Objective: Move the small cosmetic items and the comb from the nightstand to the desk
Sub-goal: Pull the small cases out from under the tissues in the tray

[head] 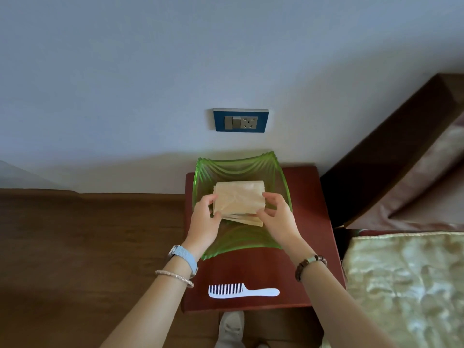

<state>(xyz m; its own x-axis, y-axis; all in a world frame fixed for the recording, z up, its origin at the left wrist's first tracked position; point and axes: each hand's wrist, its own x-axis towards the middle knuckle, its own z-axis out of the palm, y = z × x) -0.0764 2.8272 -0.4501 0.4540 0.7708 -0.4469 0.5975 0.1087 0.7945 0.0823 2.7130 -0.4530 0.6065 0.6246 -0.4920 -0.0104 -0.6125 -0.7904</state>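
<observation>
Both hands are at a stack of beige packets (238, 198) that sits inside a green dish (241, 167) at the back of the nightstand (310, 197). These are probably the small cosmetic items. The left hand (204, 217) pinches the stack's left edge between thumb and fingers, and the right hand (276, 217) has its fingers curled round the right edge, so each hand is clamped on one side of the stack. I cannot tell whether the stack is lifted or resting on the dish floor. The packets look thin, light and soft, with a crinkled wrapper that is likely a bit slick. Several loose layers show at the near edge, so they could fan out or slide apart; squeezing the whole pile from opposite edges, or getting fingers underneath, seems the safe hold. The dish looks like rigid translucent plastic or glass with a wavy rim, so lift the packets straight up to avoid dragging it. The comb (241, 291) lies flat near the front edge of the nightstand, well apart from the dish, with teeth pointing away and the handle toward the right. It is white plastic, stiff, light and low-lying. Take it by the handle or pinch along the spine, since the teeth side may snag. The desk is not in view. A wall socket (240, 120) is above, and a bed (406, 285) is to the right.
</observation>
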